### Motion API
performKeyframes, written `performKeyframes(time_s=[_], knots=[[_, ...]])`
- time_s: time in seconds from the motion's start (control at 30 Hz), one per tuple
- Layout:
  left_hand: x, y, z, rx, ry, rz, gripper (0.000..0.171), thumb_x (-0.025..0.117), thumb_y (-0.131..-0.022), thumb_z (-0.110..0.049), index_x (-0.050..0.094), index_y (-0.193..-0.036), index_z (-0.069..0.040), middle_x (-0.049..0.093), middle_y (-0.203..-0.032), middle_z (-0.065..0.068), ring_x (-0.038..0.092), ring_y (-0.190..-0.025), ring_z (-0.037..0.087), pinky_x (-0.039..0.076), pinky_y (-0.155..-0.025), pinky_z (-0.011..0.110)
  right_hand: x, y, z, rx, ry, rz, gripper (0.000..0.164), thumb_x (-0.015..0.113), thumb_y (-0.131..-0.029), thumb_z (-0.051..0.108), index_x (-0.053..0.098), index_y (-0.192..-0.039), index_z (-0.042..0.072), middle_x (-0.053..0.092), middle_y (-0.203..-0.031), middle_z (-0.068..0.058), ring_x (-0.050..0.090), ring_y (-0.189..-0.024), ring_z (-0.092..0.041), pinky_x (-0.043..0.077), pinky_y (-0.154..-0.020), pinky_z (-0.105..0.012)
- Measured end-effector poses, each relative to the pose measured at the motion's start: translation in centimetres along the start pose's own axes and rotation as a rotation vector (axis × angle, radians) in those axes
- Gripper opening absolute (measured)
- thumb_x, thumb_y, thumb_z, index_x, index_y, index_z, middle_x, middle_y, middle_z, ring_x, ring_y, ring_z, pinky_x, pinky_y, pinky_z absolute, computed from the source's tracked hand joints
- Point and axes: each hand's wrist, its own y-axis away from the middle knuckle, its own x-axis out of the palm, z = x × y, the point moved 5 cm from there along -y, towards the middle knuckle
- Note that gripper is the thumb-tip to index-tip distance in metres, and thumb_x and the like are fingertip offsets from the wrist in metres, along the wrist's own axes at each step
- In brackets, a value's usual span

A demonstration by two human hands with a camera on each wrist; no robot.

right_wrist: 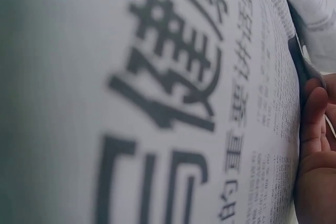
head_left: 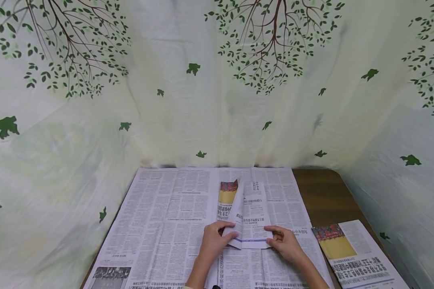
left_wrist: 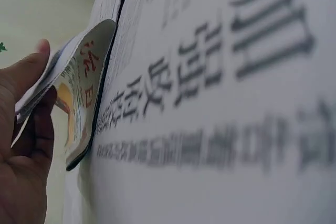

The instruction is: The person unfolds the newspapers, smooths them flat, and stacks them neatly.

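In the head view a folded newspaper (head_left: 254, 218) lies near the front middle of the table, its left part lifted into a curved flap (head_left: 237, 216). My left hand (head_left: 215, 239) pinches that flap near its lower left corner. The left wrist view shows the thumb and fingers of this hand (left_wrist: 26, 145) on either side of the bent layers (left_wrist: 79, 72), with coloured print inside the curl. At the lower right edge of the folded newspaper, my right hand (head_left: 285, 243) holds the paper between thumb and fingers. The right wrist view shows this hand (right_wrist: 317, 145) only partly.
Spread newspaper sheets (head_left: 173, 237) cover most of the table. To the right, another folded newspaper (head_left: 361, 255) with a red and yellow picture lies partly over the brown tabletop (head_left: 322, 192). A pale leaf-patterned curtain (head_left: 231, 132) hangs behind and at both sides.
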Motion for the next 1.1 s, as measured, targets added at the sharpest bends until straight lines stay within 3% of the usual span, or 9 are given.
performKeyframes(time_s=[0.2,0.33,0.5,0.67,0.77,0.9,1.1], knots=[[-1.7,0.2,0.3,-0.013,0.017,-0.089,0.030,0.094,-0.072,-0.033,0.080,-0.097,-0.025,0.077,-0.099,-0.008,0.073,-0.093,0.012,0.060,-0.080,0.030,0.0,-0.1,-0.1,0.021,0.007,0.001,0.047,0.077,-0.090,0.006,0.065,-0.134,-0.002,0.057,-0.060,0.000,0.043,-0.047,-0.005,0.040,-0.047,-0.020],[-2.4,0.3,0.5,-0.022,0.004,-0.101,0.036,0.094,-0.071,-0.033,0.078,-0.103,-0.028,0.077,-0.106,-0.009,0.072,-0.096,0.013,0.059,-0.081,0.029,-0.1,-0.1,-0.1,0.024,0.008,-0.011,0.047,0.077,-0.089,0.006,0.065,-0.134,-0.001,0.056,-0.060,0.001,0.042,-0.047,-0.005,0.040,-0.047,-0.020],[-3.3,0.6,0.9,-0.034,-0.015,-0.115,0.039,0.093,-0.072,-0.031,0.078,-0.108,-0.030,0.075,-0.106,-0.009,0.068,-0.081,0.011,0.056,-0.068,0.024,-0.1,-0.1,-0.1,0.027,0.007,-0.010,0.047,0.077,-0.089,0.007,0.065,-0.134,-0.001,0.057,-0.061,0.000,0.042,-0.048,-0.005,0.039,-0.047,-0.020],[-4.2,0.7,1.3,-0.020,-0.027,-0.148,0.039,0.093,-0.072,-0.035,0.078,-0.108,-0.030,0.074,-0.100,-0.009,0.061,-0.072,0.009,0.052,-0.063,0.021,-0.1,-0.1,-0.2,0.035,0.005,-0.009,0.046,0.077,-0.089,0.007,0.066,-0.134,0.000,0.056,-0.062,-0.002,0.042,-0.048,-0.006,0.040,-0.047,-0.021],[-4.7,0.8,1.8,-0.028,-0.028,-0.157,0.041,0.092,-0.071,-0.036,0.078,-0.109,-0.031,0.069,-0.088,-0.008,0.055,-0.065,0.007,0.048,-0.059,0.020,-0.1,-0.1,-0.2,0.034,0.014,-0.013,0.045,0.077,-0.089,0.006,0.066,-0.133,0.001,0.056,-0.062,-0.003,0.043,-0.048,-0.007,0.040,-0.048,-0.021],[-5.3,0.9,2.5,-0.061,-0.028,-0.157,0.045,0.092,-0.072,-0.035,0.077,-0.114,-0.030,0.059,-0.074,-0.003,0.047,-0.056,0.006,0.043,-0.052,0.020,-0.2,-0.1,-0.2,0.032,0.017,-0.013,0.045,0.077,-0.089,0.006,0.066,-0.133,0.001,0.056,-0.063,-0.003,0.043,-0.048,-0.007,0.040,-0.048,-0.022],[-6.3,1.1,3.1,-0.091,-0.034,-0.166,0.050,0.091,-0.074,-0.036,0.075,-0.120,-0.029,0.055,-0.070,-0.003,0.045,-0.053,0.005,0.041,-0.048,0.022,-0.3,-0.1,-0.1,0.033,0.043,-0.032,0.044,0.077,-0.089,0.005,0.068,-0.132,0.004,0.055,-0.061,-0.001,0.042,-0.048,-0.007,0.039,-0.048,-0.020]])
